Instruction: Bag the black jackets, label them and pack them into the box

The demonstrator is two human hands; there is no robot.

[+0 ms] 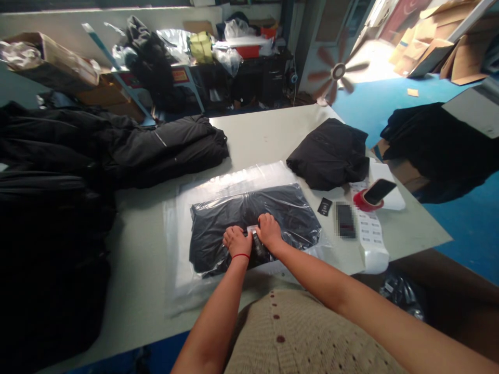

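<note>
A dark folded garment [218, 228] lies inside a clear plastic bag [181, 275] in the middle of the table. On the bag's upper face is a small white label [252, 228]. My left hand [237, 241], with a red string at the wrist, rests on the bag just left of the label, fingers spread and slightly bent. From the other side my right hand [270, 231] presses on the bag, its fingers apart and its thumb at the label's edge. Both thumbs partly cover the label. More clear bags appear to lie flat underneath.
Dark garments [167, 148] are piled along the left, and another dark bundle [331, 153] sits at the back right. Nearby are a black tag [325, 206], a blurred-out dark device [345, 221], a label strip [370, 231], and a phone [380, 191] on a red tape roll [366, 202]. A fan [337, 71] stands behind.
</note>
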